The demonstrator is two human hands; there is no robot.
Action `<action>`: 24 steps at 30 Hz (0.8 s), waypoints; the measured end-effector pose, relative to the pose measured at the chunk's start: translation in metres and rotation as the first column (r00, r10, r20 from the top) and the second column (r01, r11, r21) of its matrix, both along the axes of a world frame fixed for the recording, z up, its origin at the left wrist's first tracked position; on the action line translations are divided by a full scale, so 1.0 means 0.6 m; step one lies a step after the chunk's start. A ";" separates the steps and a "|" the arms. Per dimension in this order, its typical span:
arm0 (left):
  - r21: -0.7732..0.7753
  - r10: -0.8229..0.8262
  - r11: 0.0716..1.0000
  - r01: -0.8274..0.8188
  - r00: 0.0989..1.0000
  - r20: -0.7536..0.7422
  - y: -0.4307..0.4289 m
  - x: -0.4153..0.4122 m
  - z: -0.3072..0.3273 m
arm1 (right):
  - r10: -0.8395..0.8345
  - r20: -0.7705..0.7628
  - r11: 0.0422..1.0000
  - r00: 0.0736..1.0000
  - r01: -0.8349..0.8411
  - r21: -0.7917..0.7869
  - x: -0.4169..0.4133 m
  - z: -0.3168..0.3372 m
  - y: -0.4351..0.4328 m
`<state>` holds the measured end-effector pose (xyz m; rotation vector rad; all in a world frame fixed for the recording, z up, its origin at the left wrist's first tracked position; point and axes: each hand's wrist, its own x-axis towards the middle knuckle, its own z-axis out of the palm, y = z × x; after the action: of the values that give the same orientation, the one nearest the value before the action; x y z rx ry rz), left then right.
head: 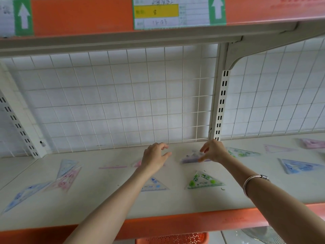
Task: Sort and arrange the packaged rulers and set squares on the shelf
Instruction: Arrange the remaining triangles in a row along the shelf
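Observation:
Several packaged set squares lie scattered on the white shelf (109, 199). My right hand (213, 151) pinches a purple packaged set square (190, 158) near the back of the shelf, lifting one edge. My left hand (155, 156) hovers just left of it with fingers loosely curled, holding nothing; a pink pack (137, 163) peeks out beside its wrist. A green set square (202, 180) lies in front of the right hand. A blue set square (154, 184) lies partly under my left forearm. A thin pink ruler (112, 167) lies to the left.
More packs: pale blue (66, 166), pink (66, 178) and blue (24, 195) at left; green (241, 153), pink (277, 148), blue (299, 166) and pink (313, 143) at right. A wire grid (123, 103) backs the shelf. An upright post (220, 106) stands behind my right hand.

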<state>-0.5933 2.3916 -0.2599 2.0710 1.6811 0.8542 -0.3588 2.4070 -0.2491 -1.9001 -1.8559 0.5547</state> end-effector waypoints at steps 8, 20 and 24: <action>0.039 0.046 0.998 -0.043 0.996 -0.073 -0.004 -0.012 -0.003 | -0.008 0.029 0.999 1.000 0.009 -0.050 0.001 -0.004 0.001; 0.177 0.071 0.984 0.012 0.888 -0.454 -0.008 -0.076 0.006 | 0.059 0.094 0.990 0.994 -0.070 0.123 -0.111 0.020 0.001; 0.166 0.085 0.986 0.006 0.840 -0.536 -0.012 -0.129 0.010 | 0.101 0.108 0.987 0.989 -0.113 0.116 -0.161 0.020 -0.002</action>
<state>-0.6705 2.3844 -0.2537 2.5747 1.9870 0.4367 -0.4552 2.4060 -0.2369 -1.7877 -2.0175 0.3746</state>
